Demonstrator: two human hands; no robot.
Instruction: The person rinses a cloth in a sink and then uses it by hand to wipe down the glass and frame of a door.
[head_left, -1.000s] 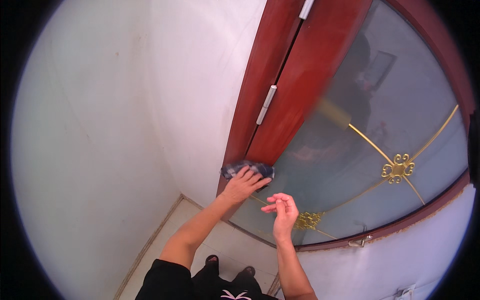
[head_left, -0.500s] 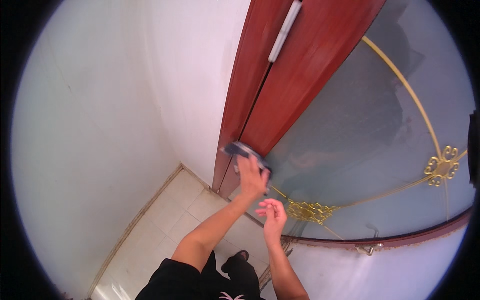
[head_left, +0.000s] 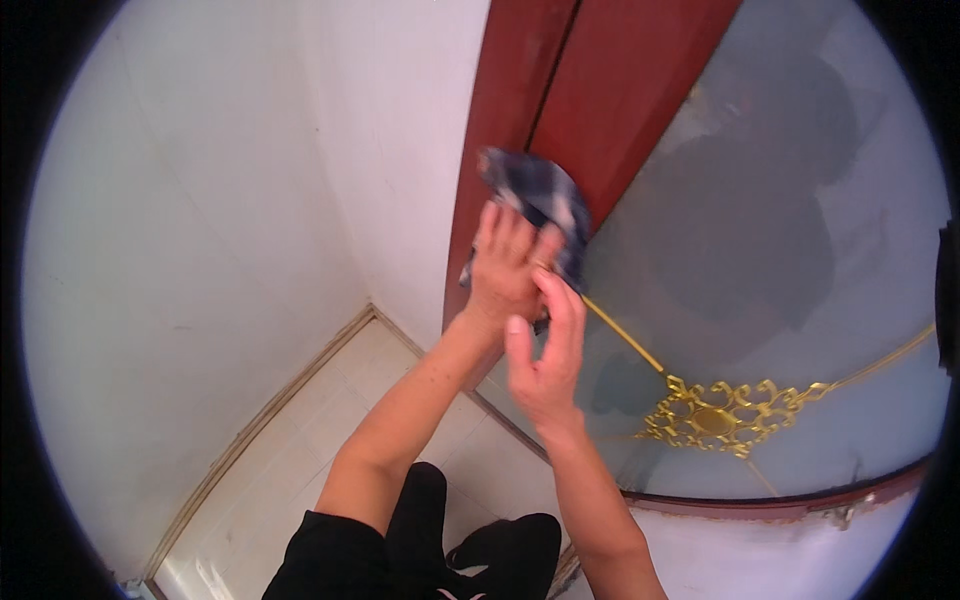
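My left hand presses a dark blue and white checked cloth against the red door frame. The cloth lies across the dark gap between two red panels, bunched around the fingers and slightly blurred. Just beside that hand, my right hand is raised with thumb and fingers apart. Its fingertips overlap the edge of my left hand in the picture; whether they touch I cannot tell. Nothing shows in the right hand.
To the right, the frosted glass panel carries a gold scroll ornament and thin gold lines. A metal handle sits low on the right. White walls meet the tiled floor at the left, along brown-edged trim.
My left hand and the cloth have moved up along the red frame. My right hand has come up close beside it. The view has shifted, and the white hinge is out of sight.
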